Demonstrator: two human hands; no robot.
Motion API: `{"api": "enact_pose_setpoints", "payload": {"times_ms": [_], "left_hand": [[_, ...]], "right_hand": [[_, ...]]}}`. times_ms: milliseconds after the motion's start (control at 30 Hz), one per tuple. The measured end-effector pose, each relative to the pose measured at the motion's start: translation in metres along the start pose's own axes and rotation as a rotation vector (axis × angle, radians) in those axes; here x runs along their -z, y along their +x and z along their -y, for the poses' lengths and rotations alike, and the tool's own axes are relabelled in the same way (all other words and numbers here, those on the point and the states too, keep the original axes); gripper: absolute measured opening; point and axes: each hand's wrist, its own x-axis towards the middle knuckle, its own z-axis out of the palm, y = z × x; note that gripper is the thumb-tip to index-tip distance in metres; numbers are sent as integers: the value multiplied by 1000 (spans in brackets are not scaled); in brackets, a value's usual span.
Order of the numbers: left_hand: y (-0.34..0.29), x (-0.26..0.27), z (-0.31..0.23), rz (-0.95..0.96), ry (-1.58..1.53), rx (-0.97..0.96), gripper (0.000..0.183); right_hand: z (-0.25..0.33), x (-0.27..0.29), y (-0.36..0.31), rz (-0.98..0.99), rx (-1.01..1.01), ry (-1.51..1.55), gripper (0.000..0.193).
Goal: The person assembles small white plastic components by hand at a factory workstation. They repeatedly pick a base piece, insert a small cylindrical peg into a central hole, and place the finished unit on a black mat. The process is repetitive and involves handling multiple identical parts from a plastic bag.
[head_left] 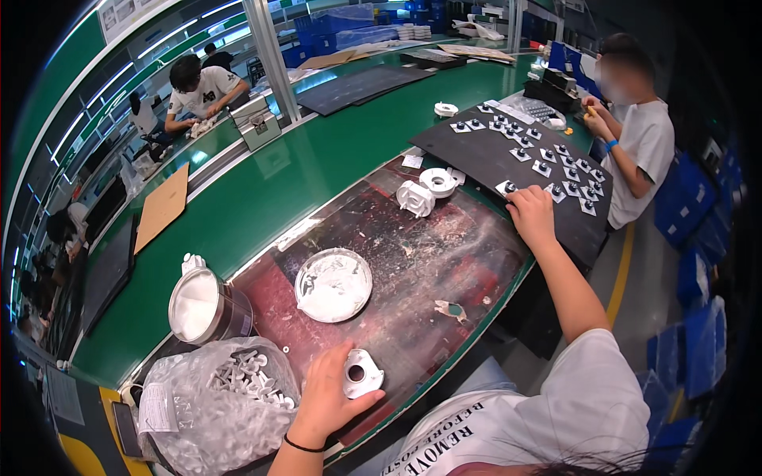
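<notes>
My left hand (pixel 327 394) rests near the front edge of the work mat, its thumb and fingers curled round a white plastic housing (pixel 375 384) with a round hole in it. Off to the right, my right hand (pixel 532 213) stretches to the near edge of a black board (pixel 452 143). Its fingertips are pinched at a small white square piece with a black knob (pixel 505 187). More such pieces (pixel 542 168) lie spread over that board. Two white round plastic parts, one ring-shaped (pixel 438 182) and one turned on its side (pixel 415 199), stand between the hands at the mat's far side.
A shallow dish of white paste (pixel 333 285) sits mid-mat, left of it a metal can with white contents (pixel 196 305). A plastic bag of white plugs (pixel 214 404) lies at the near left. Across the black board, a co-worker (pixel 639 143) handles a small yellowish thing; another person (pixel 202 91) works beyond the green table.
</notes>
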Motion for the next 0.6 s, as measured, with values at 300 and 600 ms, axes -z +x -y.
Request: {"api": "enact_pose_setpoints", "payload": {"times_ms": [300,600], "left_hand": [[-2,-2,2,-41,-41,-5,91],[-1,-2,3,32,-2,2,105]], "right_hand": [[14,5,-1,-77,-83,23,17],[5,-2,-2,-88,-69,-30,13]]}}
